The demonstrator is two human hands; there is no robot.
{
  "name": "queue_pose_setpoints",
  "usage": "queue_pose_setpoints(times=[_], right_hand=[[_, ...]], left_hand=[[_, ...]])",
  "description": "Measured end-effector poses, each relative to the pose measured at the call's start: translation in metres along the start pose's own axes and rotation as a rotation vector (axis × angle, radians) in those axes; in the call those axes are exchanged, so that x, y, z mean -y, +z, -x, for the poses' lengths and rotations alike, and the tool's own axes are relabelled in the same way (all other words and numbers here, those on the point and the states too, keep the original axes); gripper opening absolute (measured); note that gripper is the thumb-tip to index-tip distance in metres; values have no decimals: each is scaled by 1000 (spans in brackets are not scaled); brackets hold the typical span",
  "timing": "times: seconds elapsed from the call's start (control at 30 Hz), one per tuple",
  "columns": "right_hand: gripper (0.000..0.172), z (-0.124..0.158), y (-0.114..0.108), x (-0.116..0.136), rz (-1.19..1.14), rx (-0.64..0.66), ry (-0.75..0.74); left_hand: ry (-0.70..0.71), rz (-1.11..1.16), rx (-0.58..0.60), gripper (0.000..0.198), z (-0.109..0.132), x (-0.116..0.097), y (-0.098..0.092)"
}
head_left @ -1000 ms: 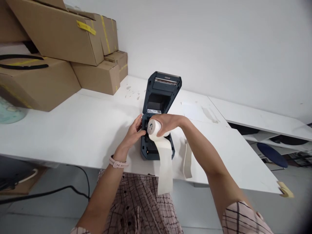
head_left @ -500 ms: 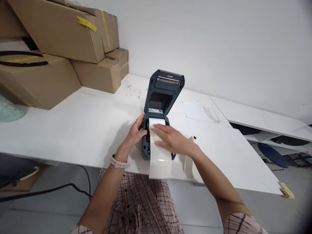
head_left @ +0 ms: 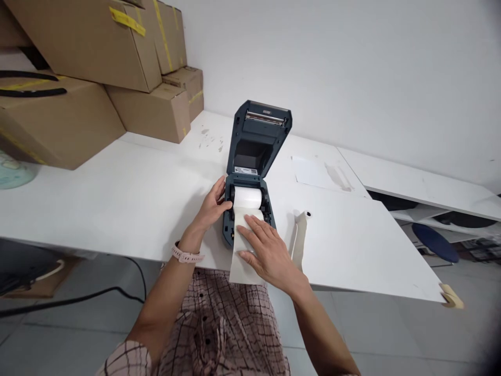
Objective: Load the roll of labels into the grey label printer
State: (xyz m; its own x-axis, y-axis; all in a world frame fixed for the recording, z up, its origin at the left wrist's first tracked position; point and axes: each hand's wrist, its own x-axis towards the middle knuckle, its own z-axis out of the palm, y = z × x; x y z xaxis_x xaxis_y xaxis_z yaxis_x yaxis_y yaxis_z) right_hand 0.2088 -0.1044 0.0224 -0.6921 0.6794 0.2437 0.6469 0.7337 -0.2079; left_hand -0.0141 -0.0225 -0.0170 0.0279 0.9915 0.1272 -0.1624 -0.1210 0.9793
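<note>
From my remote seat, the head camera gives one view, looking down on a white desk (head_left: 156, 203). The label printer (head_left: 246, 181) stands near the front edge, its lid (head_left: 256, 138) tipped up and back. A white paper roll (head_left: 248, 198) sits inside the body, lying crosswise between the dark holders, its loose strip (head_left: 240, 269) running forward over the printer's front and past the desk edge.

Left hand (head_left: 213, 208): at the printer's left side, thumb at the rim, fingers along the outer wall. Grip is partly open; how firmly it has hold of the printer I cannot tell from this angle. A pale band (head_left: 187, 256) is on that wrist.

Right hand (head_left: 268, 253): palm down, fingers extended and slightly parted, laid over the strip just in front of the roll. Grip is open, pressed flat, with nothing clasped.

Right of the printer I note a thin roll (head_left: 307, 214) with a dark core, its tail curling toward the desk edge. A paper sheet (head_left: 311, 171) lies farther back. Taped cartons (head_left: 156, 112) are stacked at far left, well apart from both hands.
</note>
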Motion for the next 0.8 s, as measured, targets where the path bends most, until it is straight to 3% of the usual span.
queue_pose_setpoints(times=[0.3, 0.57, 0.8], right_hand=[[42, -3, 0, -2, -93, -63, 30], [37, 2, 2, -4, -101, -97, 19], [41, 1, 7, 17, -10, -113, 53]], left_hand=[[-117, -6, -94, 93, 49, -9, 31], [-166, -4, -130, 102, 47, -18, 37], [-114, 29, -76, 98, 50, -17, 29]])
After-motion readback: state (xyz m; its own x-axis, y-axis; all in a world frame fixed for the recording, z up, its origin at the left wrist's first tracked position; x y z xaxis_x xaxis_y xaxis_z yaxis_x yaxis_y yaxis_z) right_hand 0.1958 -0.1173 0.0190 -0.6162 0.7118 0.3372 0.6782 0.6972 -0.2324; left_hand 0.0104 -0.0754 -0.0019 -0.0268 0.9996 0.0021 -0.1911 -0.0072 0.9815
